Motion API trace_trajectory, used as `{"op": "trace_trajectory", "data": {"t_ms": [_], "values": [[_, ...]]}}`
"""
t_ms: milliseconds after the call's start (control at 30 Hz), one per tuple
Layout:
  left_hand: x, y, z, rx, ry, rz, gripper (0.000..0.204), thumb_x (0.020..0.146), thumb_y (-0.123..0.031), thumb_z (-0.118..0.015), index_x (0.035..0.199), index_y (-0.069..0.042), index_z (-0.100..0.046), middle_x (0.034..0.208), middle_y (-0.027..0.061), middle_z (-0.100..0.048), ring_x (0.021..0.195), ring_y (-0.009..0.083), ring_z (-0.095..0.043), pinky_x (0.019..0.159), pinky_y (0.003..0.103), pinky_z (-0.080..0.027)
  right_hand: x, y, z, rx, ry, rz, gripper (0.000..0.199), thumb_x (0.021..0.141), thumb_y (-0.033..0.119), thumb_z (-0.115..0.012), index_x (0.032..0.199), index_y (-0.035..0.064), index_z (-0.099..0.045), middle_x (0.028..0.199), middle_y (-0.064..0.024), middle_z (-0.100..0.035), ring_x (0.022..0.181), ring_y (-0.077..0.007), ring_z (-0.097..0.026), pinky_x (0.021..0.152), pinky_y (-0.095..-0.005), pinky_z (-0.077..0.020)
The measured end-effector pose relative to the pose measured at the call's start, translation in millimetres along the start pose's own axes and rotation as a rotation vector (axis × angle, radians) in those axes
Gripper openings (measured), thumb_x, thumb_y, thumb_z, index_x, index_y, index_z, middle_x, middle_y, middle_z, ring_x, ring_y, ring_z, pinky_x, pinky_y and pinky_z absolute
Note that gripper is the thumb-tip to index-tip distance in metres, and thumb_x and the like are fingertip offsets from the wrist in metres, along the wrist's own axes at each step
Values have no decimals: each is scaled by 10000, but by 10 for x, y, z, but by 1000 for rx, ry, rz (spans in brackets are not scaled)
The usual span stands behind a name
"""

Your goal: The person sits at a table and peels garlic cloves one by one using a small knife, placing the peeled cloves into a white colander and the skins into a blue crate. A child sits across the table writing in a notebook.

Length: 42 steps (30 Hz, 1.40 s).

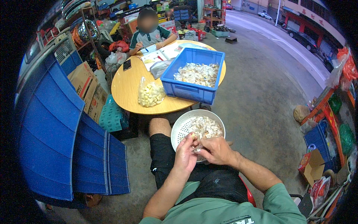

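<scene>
Over a white perforated basin [177, 128] on my lap, my two hands work close together. My left hand [185, 154] is closed, pinching a pale garlic clove [194, 137] at its fingertips. Fingers curled, my right hand [217, 150] is closed around what looks like a small knife [198, 149]; a shiny part shows beside the left fingers, and most of it is hidden in the fist. Unpeeled garlic and loose skins [204, 127] fill the basin's far right side.
On a round wooden table [123, 89] stand a blue crate [190, 89] of garlic skins, a clear bag of peeled cloves [151, 94] and a phone [127, 65]. A person [149, 35] sits behind it with open books [158, 58]. Blue panels [56, 130] rise at left; shelving [335, 127] stands right.
</scene>
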<state>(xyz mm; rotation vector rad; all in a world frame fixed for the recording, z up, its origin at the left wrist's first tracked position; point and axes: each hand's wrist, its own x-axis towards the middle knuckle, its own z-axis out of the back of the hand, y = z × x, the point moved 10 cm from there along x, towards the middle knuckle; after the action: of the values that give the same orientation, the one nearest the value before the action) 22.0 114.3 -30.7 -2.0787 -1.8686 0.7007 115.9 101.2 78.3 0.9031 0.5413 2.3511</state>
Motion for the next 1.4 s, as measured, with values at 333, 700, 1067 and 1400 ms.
{"op": "trace_trajectory", "data": {"t_ms": [333,700,1067,1400], "values": [[-35,-25,-50,120,42,-24,223,1070,-255,-500,1114,-58,-594,911,7,-602,725,75,-498,607,223,-400,53,-130,245,-140,-127,-130,241,859,181,-691,871,5,-526,787,-212,-606,742,-422,-628,652,-488,-500],[-100,-18,-133,223,85,-89,154,1058,-192,-514,1095,-65,-593,953,6,-636,733,69,-528,598,219,-423,86,-136,201,-128,-126,-120,242,872,194,-691,837,17,-529,762,-204,-614,730,-409,-639,651,-500,-499],[-136,-19,-159,203,73,-84,176,1048,-199,-538,1117,-49,-599,952,17,-627,778,82,-560,641,223,-443,110,-141,179,-84,-70,-126,245,878,210,-688,823,10,-558,717,-206,-635,688,-406,-652,629,-494,-510],[-68,-96,-13,83,23,-84,220,1051,-223,-533,1154,-44,-608,941,5,-614,793,82,-543,660,228,-435,42,-130,189,-133,-30,-108,201,849,179,-689,874,16,-574,786,-214,-638,755,-414,-654,665,-500,-513]]}}
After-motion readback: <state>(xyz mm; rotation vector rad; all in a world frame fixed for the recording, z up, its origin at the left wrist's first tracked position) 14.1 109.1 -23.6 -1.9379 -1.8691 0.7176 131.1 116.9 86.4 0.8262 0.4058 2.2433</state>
